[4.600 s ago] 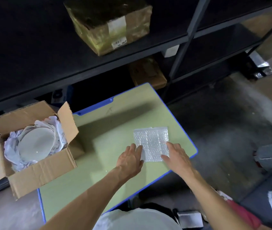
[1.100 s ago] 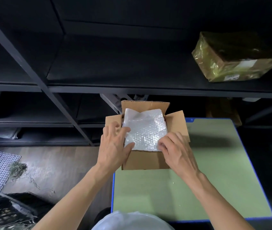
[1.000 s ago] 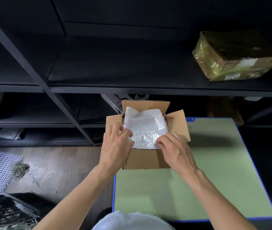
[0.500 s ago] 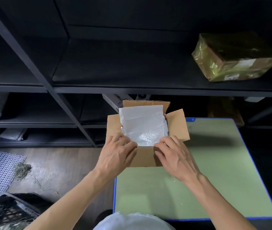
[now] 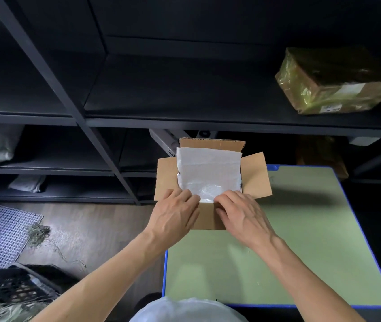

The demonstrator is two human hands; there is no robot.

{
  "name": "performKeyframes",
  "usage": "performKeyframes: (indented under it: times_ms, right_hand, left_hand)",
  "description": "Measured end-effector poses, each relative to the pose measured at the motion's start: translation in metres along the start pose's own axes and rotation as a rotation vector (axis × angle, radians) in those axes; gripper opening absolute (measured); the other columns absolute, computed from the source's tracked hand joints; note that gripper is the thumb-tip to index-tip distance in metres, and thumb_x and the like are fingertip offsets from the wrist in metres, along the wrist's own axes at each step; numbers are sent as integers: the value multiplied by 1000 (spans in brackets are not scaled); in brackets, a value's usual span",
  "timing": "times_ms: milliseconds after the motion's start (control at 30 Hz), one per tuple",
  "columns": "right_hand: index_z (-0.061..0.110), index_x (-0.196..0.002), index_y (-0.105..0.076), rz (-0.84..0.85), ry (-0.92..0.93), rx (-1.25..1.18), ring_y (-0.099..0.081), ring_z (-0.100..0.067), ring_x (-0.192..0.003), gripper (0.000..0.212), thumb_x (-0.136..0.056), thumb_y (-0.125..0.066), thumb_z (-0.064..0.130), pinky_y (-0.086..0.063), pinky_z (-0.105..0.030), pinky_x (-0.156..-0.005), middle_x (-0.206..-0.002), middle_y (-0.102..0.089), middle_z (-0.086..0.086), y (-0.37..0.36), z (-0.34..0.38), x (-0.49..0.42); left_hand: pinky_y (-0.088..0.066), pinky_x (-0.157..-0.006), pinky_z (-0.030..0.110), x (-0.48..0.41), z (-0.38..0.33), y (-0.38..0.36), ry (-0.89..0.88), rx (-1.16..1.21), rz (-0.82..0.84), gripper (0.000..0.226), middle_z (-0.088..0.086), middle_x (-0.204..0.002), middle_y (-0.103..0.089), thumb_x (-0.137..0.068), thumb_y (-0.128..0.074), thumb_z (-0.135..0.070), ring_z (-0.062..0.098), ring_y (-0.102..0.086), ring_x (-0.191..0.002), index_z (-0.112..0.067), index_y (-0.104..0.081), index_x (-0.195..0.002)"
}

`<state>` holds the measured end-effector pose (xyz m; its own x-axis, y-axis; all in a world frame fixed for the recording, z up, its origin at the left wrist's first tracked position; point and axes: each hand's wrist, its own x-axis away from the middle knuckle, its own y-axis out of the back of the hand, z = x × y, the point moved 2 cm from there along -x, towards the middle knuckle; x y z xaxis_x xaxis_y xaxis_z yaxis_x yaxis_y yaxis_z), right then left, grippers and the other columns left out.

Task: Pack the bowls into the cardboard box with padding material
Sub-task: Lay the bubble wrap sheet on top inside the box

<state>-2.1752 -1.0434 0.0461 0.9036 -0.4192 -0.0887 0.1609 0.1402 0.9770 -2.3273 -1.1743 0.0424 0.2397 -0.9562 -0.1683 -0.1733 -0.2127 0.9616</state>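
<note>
From the head view, the cardboard box [image 5: 208, 218] sits directly ahead of both your hands, its near wall showing between them, on the corner of the green table [image 5: 301, 228] that lies under your right forearm. The bubble wrap sheet [image 5: 209, 168] covers the box's opening just beyond your fingertips. It is close to square, so no long axis matters. Its near edge runs crosswise from one hand to the other, and its far edge rides up against the upright flap on the side away from you. Neither hand is nearer, because your left hand [image 5: 175, 212] is at the sheet's near-left corner and your right hand [image 5: 243, 212] is at its near-right corner, with only a narrow strip of cardboard between them. Both hands are closed down on the work. The fingers are curled over the near rim with their tips on the sheet's edge, and the thumbs seem to lie against the outside of the near wall, so each hand appears to pinch the edge of the padding to the box. No bowl shows, and anything inside is hidden under the sheet, just forward of and below your fingertips. The side flaps stand open outward past each hand. My judgement is that the next move turns on that near edge: push it straight down and away from you, inside the wall, evenly with both hands so the sheet does not skew. Well beyond your right hand, up on the dark shelf, a wrapped parcel [image 5: 333, 82] plays no part.
</note>
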Motion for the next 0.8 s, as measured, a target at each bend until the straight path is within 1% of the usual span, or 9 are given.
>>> performKeyframes:
  times_ms: [133,300,367,433,500,567,633,700,800]
  right_hand:
    - [26,-99,-58,39,-1,15,-56,-18,-85,9,-92,-58,32,-42,-31,-76,-91,-56,10,-1,-1,1]
    - [23,-100,-61,52,-15,28,-58,-19,-85,19,-91,-54,39,-37,-29,-79,-91,-56,8,1,2,-3]
    - [22,-106,-61,9,-26,6,-60,-21,-83,18,-92,-59,34,-41,-31,-77,-93,-57,6,6,4,-4]
    - [20,-120,-57,-18,-66,-4,-61,-25,-73,29,-93,-63,28,-45,-34,-66,-99,-58,2,12,6,-6]
    - [21,-140,-44,12,-129,26,-58,-27,-63,45,-97,-57,29,-42,-33,-51,-105,-56,-1,15,8,-13]
    - [21,-152,-31,38,-163,54,-50,-26,-52,59,-99,-55,29,-33,-32,-44,-105,-52,-2,15,8,-23]
    - [18,-156,-25,83,-174,89,-45,-26,-51,72,-93,-60,17,-29,-31,-45,-106,-51,-6,15,8,-35]
    - [13,-157,-17,157,-177,151,-56,-29,-64,81,-88,-58,4,-33,-33,-52,-115,-50,-9,16,9,-45]
    - [6,-156,-11,216,-187,180,-62,-38,-101,80,-88,-52,-1,-38,-35,-66,-127,-45,-12,17,11,-55]
  left_hand:
    - [-41,-75,34,-3,1,0,-13,-17,13,24,-3,-77,-46,-97,-40,-34,22,-45,-69,-19,-47,-80]
    - [-37,-72,32,-13,4,0,-19,-29,27,22,-6,-73,-49,-93,-51,-38,19,-45,-69,-20,-52,-80]
    - [-34,-75,32,-15,7,2,12,3,43,18,-8,-74,-53,-97,-47,-37,20,-48,-72,-20,-54,-94]
    - [-33,-75,33,-20,8,6,59,30,56,19,-8,-70,-56,-101,-44,-31,22,-51,-70,-17,-47,-114]
    - [-37,-72,33,-29,5,11,83,10,72,37,-9,-63,-51,-99,-50,-22,23,-50,-63,-13,-34,-131]
    - [-36,-73,31,-38,3,11,113,-90,130,57,-6,-66,-58,-98,-53,-22,22,-53,-67,-11,-18,-142]
    - [-27,-71,29,-44,1,10,137,-184,158,66,-5,-75,-67,-97,-57,-27,20,-57,-77,-8,-22,-149]
    - [-23,-72,30,-48,1,10,134,-248,179,65,-4,-87,-69,-97,-57,-32,21,-55,-89,-7,-27,-149]
    - [-32,-87,34,-55,6,13,119,-288,195,67,2,-115,-55,-95,-55,-48,24,-45,-107,-11,-31,-145]
